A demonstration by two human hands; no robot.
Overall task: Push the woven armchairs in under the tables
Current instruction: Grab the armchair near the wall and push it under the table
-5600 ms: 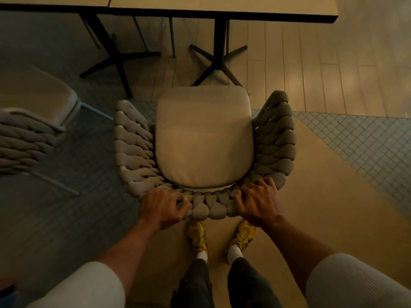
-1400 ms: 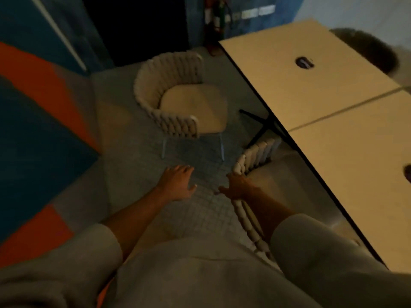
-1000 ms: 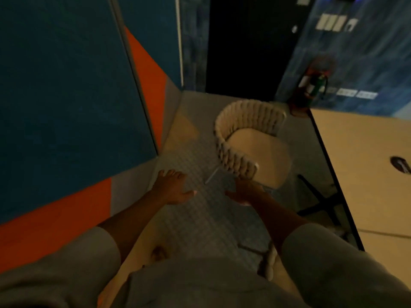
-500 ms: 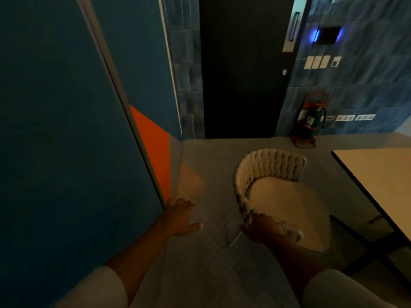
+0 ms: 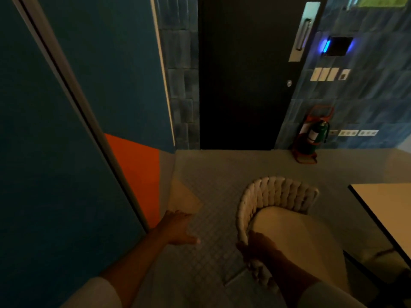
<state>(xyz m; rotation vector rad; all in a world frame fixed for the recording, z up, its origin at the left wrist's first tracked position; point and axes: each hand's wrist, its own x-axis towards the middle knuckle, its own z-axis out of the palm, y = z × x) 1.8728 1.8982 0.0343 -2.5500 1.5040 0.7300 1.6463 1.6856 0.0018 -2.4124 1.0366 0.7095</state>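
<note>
Right hand (image 5: 259,246) is down on the woven armchair (image 5: 278,221), palm on the near end of the braided rim, arm reaching forward from the lower right. Fingers look curled over the rim, so it reads as a grip on the chair edge, but the hand is dark and the fingertips are hard to make out.

Left hand (image 5: 178,228) is free, hovering over the tiled floor (image 5: 213,196) left of the chair, palm down, fingers extended and relaxed, thumb sticking out to the right. It touches nothing. Forearm runs diagonally from lower left.

Armchair stands on the floor in the lower centre-right, cushion facing right toward the table (image 5: 391,210). Table edge is at the far right; the seat's right side sits close to it, and I can't tell whether any of it is underneath.

Behind: dark door (image 5: 242,74), fire extinguisher (image 5: 315,136) against the blue wall.
</note>
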